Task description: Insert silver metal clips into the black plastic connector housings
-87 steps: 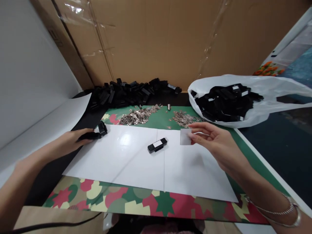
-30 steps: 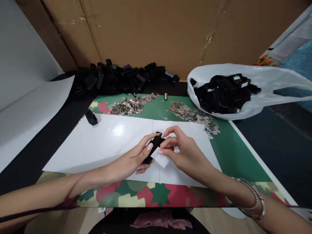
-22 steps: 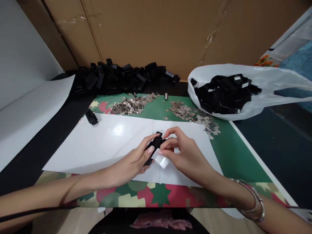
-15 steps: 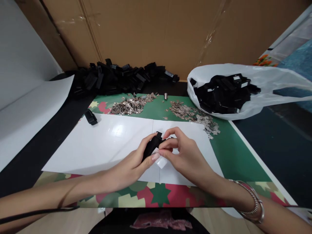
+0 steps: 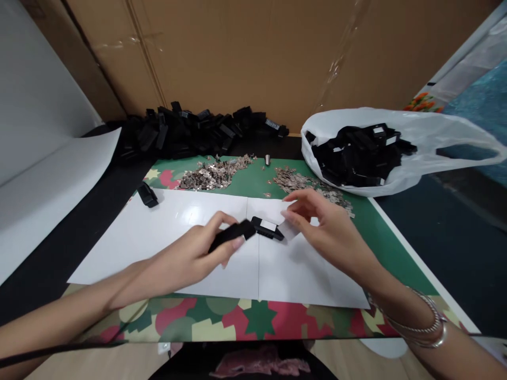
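My left hand [image 5: 206, 248] is closed around a black plastic piece [image 5: 233, 233], its end pointing right. Just beyond that end, a second black piece [image 5: 259, 233] with a white label [image 5: 268, 225] lies on the white paper sheet [image 5: 206, 282]. My right hand [image 5: 317, 219] pinches a thin whitish slip [image 5: 289, 230] between thumb and fingers, beside the right end of the labelled piece. Whether the slip touches that piece I cannot tell. One more black piece [image 5: 147, 195] rests at the sheet's far left corner.
Behind the sheet lie a pile of coppery metal bits [image 5: 216, 173] and a silvery one [image 5: 293, 179], with a small metal cone [image 5: 267, 159] between them. A heap of black pieces [image 5: 190, 129] sits at the back left. A white plastic bag [image 5: 412, 182] of black pieces stands right.
My hands have moved apart, the left going left with a black piece and the right going right with the whitish slip. The labelled black piece between them has come into view on the sheet.
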### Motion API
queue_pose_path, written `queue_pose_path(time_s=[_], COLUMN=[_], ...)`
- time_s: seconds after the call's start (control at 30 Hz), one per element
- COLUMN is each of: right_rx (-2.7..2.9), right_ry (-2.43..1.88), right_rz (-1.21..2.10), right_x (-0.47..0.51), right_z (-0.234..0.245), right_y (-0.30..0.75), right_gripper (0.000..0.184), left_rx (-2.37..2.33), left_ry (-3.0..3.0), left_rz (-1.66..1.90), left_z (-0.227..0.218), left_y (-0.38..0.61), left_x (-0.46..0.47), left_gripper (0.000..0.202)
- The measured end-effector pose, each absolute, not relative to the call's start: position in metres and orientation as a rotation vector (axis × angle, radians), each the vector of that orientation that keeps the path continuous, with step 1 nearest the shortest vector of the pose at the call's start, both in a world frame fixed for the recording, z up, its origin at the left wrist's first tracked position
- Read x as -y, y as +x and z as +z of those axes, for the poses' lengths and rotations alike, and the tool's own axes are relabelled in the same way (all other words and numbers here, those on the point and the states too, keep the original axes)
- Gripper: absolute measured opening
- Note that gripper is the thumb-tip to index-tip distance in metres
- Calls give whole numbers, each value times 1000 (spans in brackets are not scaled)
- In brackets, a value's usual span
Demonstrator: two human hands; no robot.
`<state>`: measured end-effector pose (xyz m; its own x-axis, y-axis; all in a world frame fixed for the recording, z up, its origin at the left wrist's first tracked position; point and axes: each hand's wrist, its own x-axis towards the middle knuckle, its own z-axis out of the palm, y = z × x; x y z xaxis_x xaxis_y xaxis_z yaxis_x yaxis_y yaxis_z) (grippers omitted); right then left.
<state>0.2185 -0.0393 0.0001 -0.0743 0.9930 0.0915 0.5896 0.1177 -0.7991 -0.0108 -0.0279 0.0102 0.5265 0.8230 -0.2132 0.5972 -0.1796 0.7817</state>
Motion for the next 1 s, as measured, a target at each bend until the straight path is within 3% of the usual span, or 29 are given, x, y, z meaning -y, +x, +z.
queue_pose_path(time_s=[0.2, 0.33, 0.43, 0.53, 0.63, 0.73, 0.87, 0.93, 1.0], right_rx=[2315, 2380, 2387, 2417, 2440, 2335, 2116, 2028, 1957], right_ry=[-1841, -1951, -2020, -1964, -1819, -1821, -1736, -1649, -1576], right_rz=[662, 436, 298, 457, 750, 760, 725, 746, 825], right_x=[31, 31, 33, 38, 42, 45, 44, 43, 42], right_z=[-10, -15, -13, -11, -7, 1, 14, 18, 18], right_y=[225, 220, 217, 216, 220, 229, 247, 253, 256], right_gripper=[29, 22, 31, 41, 46, 42, 32, 30, 33], left_rx=[-811, -988, -1175, -1248, -1251, -1282, -1881, -1972, -1848], left_ry=[2459, 2767, 2791, 2740, 2668, 2682, 2666, 2645, 2733], left_rz=[47, 20, 30, 85, 46, 46, -143, -303, -376], left_z=[0, -24, -40, -44, -31, -2, 35, 41, 37], left_y=[-5, 1, 10, 27, 42, 32, -36, -79, -117], left_x=[25, 22, 18, 13, 4, -8, -23, -31, -40], left_gripper=[40, 51, 55, 58, 59, 52, 45, 37, 43])
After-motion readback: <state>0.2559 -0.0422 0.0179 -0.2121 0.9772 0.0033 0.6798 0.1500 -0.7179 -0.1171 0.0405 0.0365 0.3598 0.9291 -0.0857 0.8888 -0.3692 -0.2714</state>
